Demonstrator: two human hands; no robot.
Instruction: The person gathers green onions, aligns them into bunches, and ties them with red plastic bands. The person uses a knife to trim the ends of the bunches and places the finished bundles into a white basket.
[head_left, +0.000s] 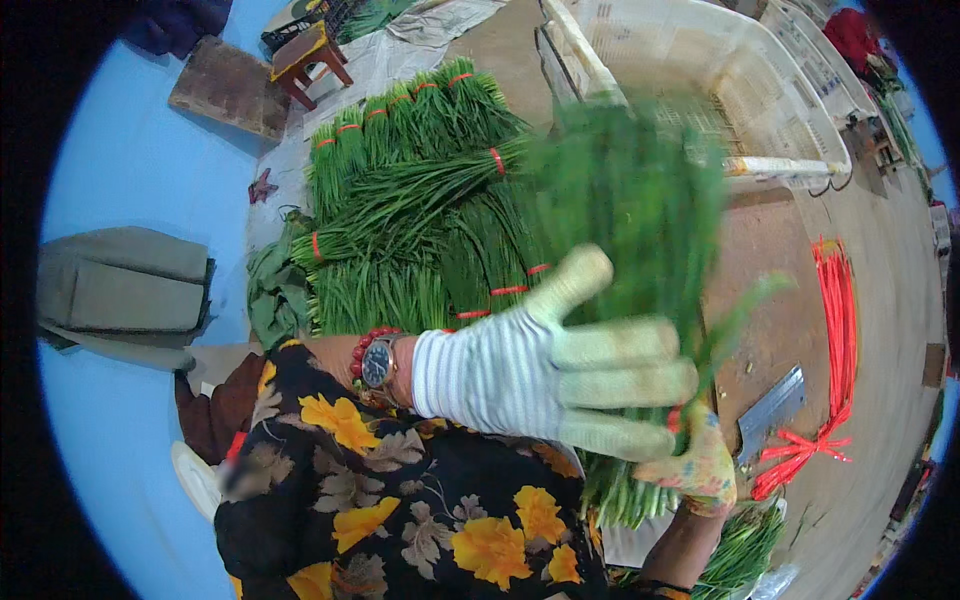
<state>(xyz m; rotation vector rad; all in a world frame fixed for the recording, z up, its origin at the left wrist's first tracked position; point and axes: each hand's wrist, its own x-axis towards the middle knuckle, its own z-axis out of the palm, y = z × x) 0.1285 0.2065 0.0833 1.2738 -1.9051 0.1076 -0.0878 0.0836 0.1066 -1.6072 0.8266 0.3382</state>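
A bunch of green chives (626, 217), blurred, stands upright before me with its leaves upward and its pale stem ends near my lap. My right hand (694, 465), in a speckled glove, grips it low, beside a red tie. Over the near side of the bunch lies my left hand (555, 375), in a white striped glove, thumb and fingers spread; I cannot tell whether it touches the leaves. Just left of the bunch are rows of chive bunches (405, 187) bound with red ties.
A flat metal blade (772, 412) lies on a brown board (765, 292) at right, with red tie strips (832, 330) beside it. A white plastic crate (814, 90) stands beyond. More chives (739, 547) lie at lower right, and a small stool (311, 60) stands at upper left.
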